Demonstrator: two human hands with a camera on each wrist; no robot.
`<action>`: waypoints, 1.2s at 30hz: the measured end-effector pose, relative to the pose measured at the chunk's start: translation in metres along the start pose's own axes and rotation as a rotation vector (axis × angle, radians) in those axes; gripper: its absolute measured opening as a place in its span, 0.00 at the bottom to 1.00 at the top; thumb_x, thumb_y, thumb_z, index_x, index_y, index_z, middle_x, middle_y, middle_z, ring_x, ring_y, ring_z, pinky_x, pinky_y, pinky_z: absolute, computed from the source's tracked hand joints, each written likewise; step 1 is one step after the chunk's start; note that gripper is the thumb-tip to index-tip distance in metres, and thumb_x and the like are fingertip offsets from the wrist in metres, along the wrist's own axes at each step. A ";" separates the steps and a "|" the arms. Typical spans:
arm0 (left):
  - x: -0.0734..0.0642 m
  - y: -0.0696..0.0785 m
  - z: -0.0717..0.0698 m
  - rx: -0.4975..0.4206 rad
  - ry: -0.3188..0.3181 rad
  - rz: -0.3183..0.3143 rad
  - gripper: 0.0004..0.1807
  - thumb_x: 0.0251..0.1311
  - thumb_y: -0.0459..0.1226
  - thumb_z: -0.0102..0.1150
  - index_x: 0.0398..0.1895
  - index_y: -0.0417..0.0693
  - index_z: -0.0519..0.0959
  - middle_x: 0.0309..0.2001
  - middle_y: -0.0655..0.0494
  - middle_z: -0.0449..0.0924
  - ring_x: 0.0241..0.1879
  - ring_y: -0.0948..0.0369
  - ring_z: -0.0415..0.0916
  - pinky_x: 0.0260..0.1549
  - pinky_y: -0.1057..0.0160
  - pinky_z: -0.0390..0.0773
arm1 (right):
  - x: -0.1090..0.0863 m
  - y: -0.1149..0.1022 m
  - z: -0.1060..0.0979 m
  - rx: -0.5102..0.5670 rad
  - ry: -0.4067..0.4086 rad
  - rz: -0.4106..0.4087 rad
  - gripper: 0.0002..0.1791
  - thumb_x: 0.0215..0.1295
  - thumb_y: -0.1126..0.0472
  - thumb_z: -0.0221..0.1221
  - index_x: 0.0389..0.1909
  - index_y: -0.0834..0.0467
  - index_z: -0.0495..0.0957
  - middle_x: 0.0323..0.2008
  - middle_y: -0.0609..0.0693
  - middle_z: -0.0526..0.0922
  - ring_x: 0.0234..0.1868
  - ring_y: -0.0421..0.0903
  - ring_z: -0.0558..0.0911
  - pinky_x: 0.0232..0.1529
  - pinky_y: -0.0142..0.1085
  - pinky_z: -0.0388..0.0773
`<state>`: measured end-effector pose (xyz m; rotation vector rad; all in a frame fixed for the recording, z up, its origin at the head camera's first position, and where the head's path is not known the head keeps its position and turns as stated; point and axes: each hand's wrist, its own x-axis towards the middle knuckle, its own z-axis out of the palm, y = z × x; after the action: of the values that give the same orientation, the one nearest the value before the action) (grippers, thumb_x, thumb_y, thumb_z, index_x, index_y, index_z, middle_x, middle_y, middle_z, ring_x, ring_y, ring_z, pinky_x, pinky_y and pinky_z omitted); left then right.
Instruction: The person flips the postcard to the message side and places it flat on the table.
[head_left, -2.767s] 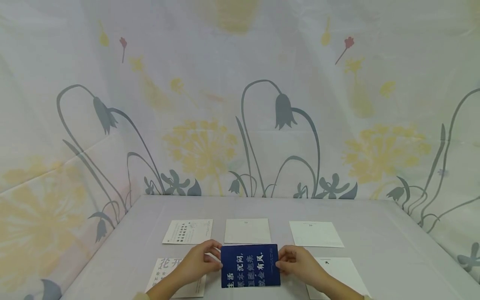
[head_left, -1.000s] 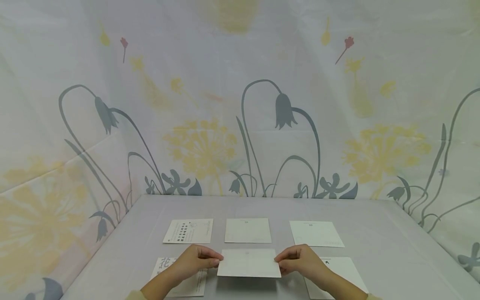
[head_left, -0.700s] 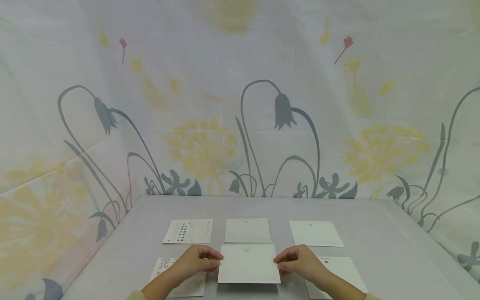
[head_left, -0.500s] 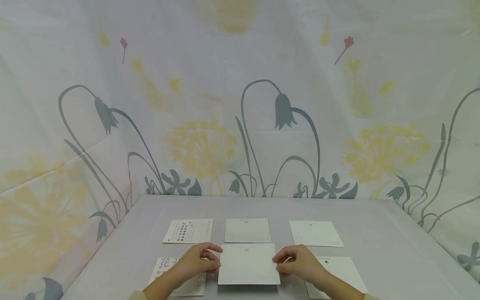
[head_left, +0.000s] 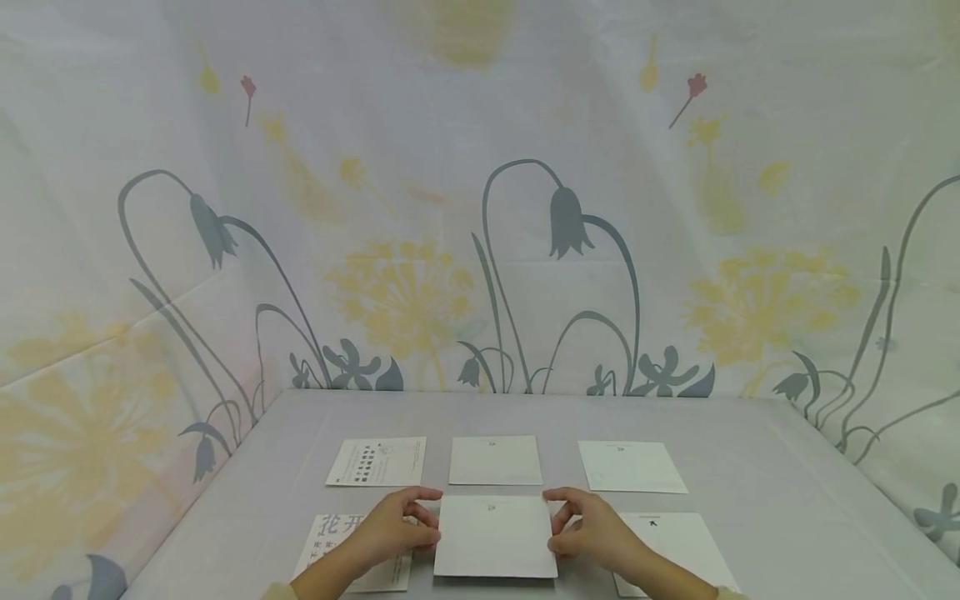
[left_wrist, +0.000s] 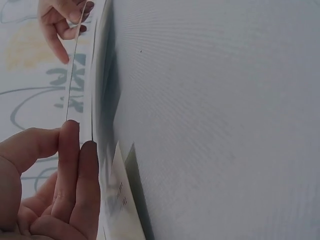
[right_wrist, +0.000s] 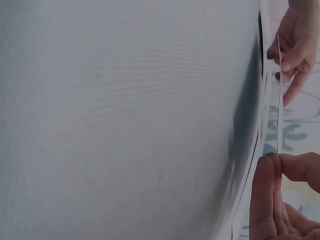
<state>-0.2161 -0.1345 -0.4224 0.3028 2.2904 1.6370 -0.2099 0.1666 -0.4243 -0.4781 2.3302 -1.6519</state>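
Observation:
A white postcard [head_left: 495,543], its pale side up with a small mark near the far edge, is held between both hands in the head view. My left hand [head_left: 396,527] pinches its left edge, while my right hand [head_left: 588,528] has thumb and fingers on the right edge. The left wrist view catches the card edge-on as a thin line, raised off the table, running from the left fingertips [left_wrist: 70,131] to the other hand. From the right wrist, the right thumb [right_wrist: 300,166] and fingers meet at the card's edge. The card's underside is hidden.
Behind the held card lie a printed card [head_left: 378,462], a middle blank-looking card [head_left: 495,462] and a right one [head_left: 632,467] on the pale tabletop [head_left: 757,467]. A character-printed card [head_left: 330,533] is partly under the left arm; another card [head_left: 678,542] under the right.
The held postcard showed a dark blue face with white characters; it has been turned over to its white side. Lately it has shifted slightly nearer, and the fingers have moved along its edges.

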 end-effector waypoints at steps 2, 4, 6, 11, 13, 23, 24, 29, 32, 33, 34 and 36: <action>0.000 0.000 0.001 0.024 0.009 -0.010 0.30 0.47 0.27 0.66 0.56 0.33 0.70 0.31 0.51 0.75 0.27 0.60 0.78 0.30 0.62 0.81 | 0.000 0.000 0.001 -0.027 0.005 0.010 0.33 0.44 0.77 0.63 0.55 0.77 0.65 0.26 0.52 0.73 0.23 0.46 0.80 0.26 0.35 0.80; -0.001 -0.001 0.002 0.027 0.013 -0.014 0.29 0.47 0.27 0.65 0.56 0.32 0.70 0.31 0.51 0.75 0.27 0.60 0.78 0.29 0.62 0.81 | 0.000 0.001 0.001 -0.058 0.010 0.025 0.32 0.43 0.76 0.64 0.54 0.76 0.66 0.25 0.51 0.74 0.23 0.45 0.79 0.25 0.34 0.79; -0.001 -0.002 0.003 0.024 0.012 -0.013 0.29 0.46 0.25 0.65 0.55 0.31 0.70 0.30 0.51 0.75 0.26 0.60 0.78 0.28 0.62 0.81 | 0.001 0.001 0.002 -0.082 0.013 0.043 0.32 0.44 0.76 0.64 0.54 0.75 0.68 0.25 0.51 0.73 0.22 0.44 0.78 0.24 0.34 0.78; 0.001 -0.002 0.006 0.016 0.002 -0.013 0.28 0.46 0.23 0.64 0.54 0.29 0.70 0.29 0.50 0.75 0.24 0.60 0.79 0.26 0.62 0.81 | 0.000 0.002 0.003 -0.111 0.014 0.071 0.30 0.44 0.76 0.65 0.53 0.75 0.69 0.25 0.50 0.73 0.21 0.42 0.78 0.23 0.34 0.78; 0.001 -0.001 0.008 0.011 -0.004 -0.026 0.28 0.46 0.23 0.63 0.54 0.29 0.70 0.29 0.49 0.74 0.24 0.60 0.79 0.26 0.62 0.81 | 0.000 0.002 0.003 -0.116 0.013 0.076 0.30 0.43 0.76 0.65 0.52 0.75 0.69 0.24 0.50 0.73 0.21 0.42 0.78 0.23 0.34 0.78; 0.002 0.002 0.010 0.051 -0.022 -0.061 0.27 0.45 0.23 0.63 0.52 0.28 0.70 0.27 0.51 0.75 0.21 0.62 0.78 0.24 0.64 0.81 | -0.001 0.003 0.005 -0.177 0.003 0.073 0.29 0.42 0.75 0.65 0.50 0.76 0.71 0.21 0.49 0.73 0.18 0.41 0.76 0.19 0.30 0.74; 0.002 0.002 0.011 0.054 -0.023 -0.059 0.27 0.45 0.23 0.63 0.52 0.27 0.71 0.27 0.51 0.75 0.20 0.62 0.78 0.23 0.64 0.81 | -0.001 0.003 0.005 -0.181 0.002 0.072 0.29 0.43 0.75 0.65 0.50 0.76 0.71 0.21 0.49 0.73 0.18 0.41 0.76 0.19 0.30 0.74; 0.002 0.003 0.011 0.071 -0.016 -0.065 0.26 0.44 0.23 0.64 0.52 0.28 0.71 0.26 0.51 0.75 0.20 0.63 0.78 0.22 0.64 0.80 | 0.000 0.005 0.005 -0.184 -0.003 0.079 0.29 0.43 0.74 0.66 0.50 0.76 0.71 0.21 0.48 0.73 0.17 0.40 0.75 0.18 0.29 0.73; 0.003 0.003 0.012 0.088 -0.011 -0.071 0.26 0.44 0.23 0.65 0.51 0.30 0.72 0.26 0.51 0.76 0.20 0.63 0.78 0.22 0.64 0.80 | 0.000 0.006 0.005 -0.178 -0.012 0.072 0.29 0.43 0.74 0.66 0.50 0.76 0.70 0.20 0.48 0.73 0.16 0.40 0.74 0.18 0.29 0.74; 0.003 0.003 0.012 0.091 -0.010 -0.071 0.26 0.44 0.23 0.65 0.51 0.30 0.72 0.26 0.51 0.76 0.20 0.63 0.78 0.22 0.64 0.80 | 0.000 0.007 0.005 -0.176 -0.015 0.068 0.30 0.43 0.74 0.66 0.50 0.77 0.70 0.20 0.48 0.73 0.16 0.39 0.74 0.17 0.29 0.74; 0.003 0.003 0.012 0.092 -0.009 -0.072 0.26 0.44 0.23 0.65 0.51 0.30 0.72 0.26 0.51 0.76 0.20 0.63 0.78 0.22 0.64 0.80 | 0.000 0.007 0.005 -0.176 -0.017 0.065 0.30 0.43 0.75 0.66 0.51 0.77 0.70 0.19 0.48 0.73 0.16 0.39 0.74 0.17 0.29 0.74; 0.003 0.002 0.012 0.098 -0.008 -0.075 0.26 0.43 0.24 0.65 0.51 0.31 0.72 0.26 0.51 0.76 0.20 0.63 0.78 0.22 0.64 0.80 | 0.001 0.007 0.005 -0.175 -0.022 0.062 0.30 0.43 0.75 0.66 0.51 0.77 0.70 0.19 0.48 0.73 0.15 0.39 0.74 0.17 0.29 0.74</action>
<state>-0.2148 -0.1218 -0.4245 0.2424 2.3510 1.4879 -0.2093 0.1641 -0.4329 -0.4511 2.4590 -1.4156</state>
